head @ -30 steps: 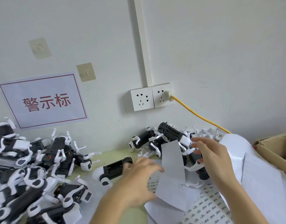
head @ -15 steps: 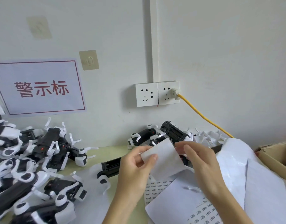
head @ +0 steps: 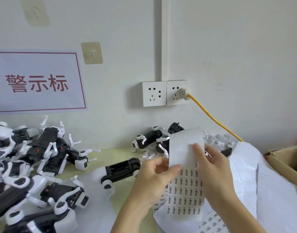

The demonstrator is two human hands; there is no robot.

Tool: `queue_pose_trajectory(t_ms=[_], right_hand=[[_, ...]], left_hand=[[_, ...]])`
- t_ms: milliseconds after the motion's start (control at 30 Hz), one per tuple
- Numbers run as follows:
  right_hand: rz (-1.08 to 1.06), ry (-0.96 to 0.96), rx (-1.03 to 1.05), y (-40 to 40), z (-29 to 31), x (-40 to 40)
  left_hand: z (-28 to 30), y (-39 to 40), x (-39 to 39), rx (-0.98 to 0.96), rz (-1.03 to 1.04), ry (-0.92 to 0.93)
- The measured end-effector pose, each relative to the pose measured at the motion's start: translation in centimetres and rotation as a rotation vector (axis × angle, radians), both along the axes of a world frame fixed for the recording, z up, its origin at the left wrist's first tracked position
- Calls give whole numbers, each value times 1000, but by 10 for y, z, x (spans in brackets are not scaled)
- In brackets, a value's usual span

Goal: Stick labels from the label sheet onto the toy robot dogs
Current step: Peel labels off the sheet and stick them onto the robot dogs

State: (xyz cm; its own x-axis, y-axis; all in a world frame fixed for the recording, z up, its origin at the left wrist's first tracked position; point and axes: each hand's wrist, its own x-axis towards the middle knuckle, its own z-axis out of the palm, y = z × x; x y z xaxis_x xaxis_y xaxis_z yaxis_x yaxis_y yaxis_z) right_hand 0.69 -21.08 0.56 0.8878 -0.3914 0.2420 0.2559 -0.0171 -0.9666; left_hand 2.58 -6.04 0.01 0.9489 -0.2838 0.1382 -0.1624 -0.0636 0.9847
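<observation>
Toy robot dogs, black and white: a large heap (head: 26, 167) fills the left of the pale green table (head: 117, 153), legs sticking out at all angles. One dog (head: 121, 170) lies alone on its side just left of the hands, black underside facing the camera. A smaller cluster (head: 151, 140) sits against the wall behind the hands, partly hidden by paper.

Wall, left: white sign (head: 38, 81) with red border and red characters; two adhesive hooks (head: 92, 52) above and right of it. Centre: double wall socket (head: 166, 93), yellow cable (head: 213, 118) plugged into the right outlet, running down to the right.

Left hand (head: 154, 180): thumb and fingers pinch the left edge of the label sheet (head: 186, 179). The sheet is held above the table, upper part blank and curling back, lower part carrying rows of small printed labels. Right hand (head: 211, 167): fingers curled onto the sheet's right edge, thumb on its face, gripping it.

More printed label paper (head: 210, 224) lies beneath. Right: crumpled white bag or sheet (head: 262, 182); cardboard box (head: 285, 162) at frame edge, contents not discernible.
</observation>
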Motion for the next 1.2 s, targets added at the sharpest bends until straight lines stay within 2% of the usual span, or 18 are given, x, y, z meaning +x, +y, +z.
queue_pose_trajectory(t_ms=[67, 233, 400, 600, 667, 767, 833, 900, 1200], right_hand=[[50, 16, 3, -2, -2, 1], [288, 75, -43, -1, -4, 4], [283, 110, -56, 3, -6, 5], [217, 105, -48, 2, -4, 4], [172, 109, -88, 3, -3, 3], [107, 108, -140, 5, -3, 2], [85, 102, -163, 6, -3, 2], [83, 96, -176, 7, -3, 2], [103, 77, -198, 8, -3, 0]], left_hand=[[0, -2, -2, -11, 13, -38], [0, -2, 2, -172, 278, -71], [-1, -2, 4, -187, 337, -81], [-3, -4, 4, -119, 327, -97], [-1, -6, 4, -91, 388, -133], [1, -7, 5, 86, 525, -355], [2, -8, 3, 242, 517, -529], [2, -12, 1, 332, 481, -612], [1, -18, 0, 354, 421, -648]])
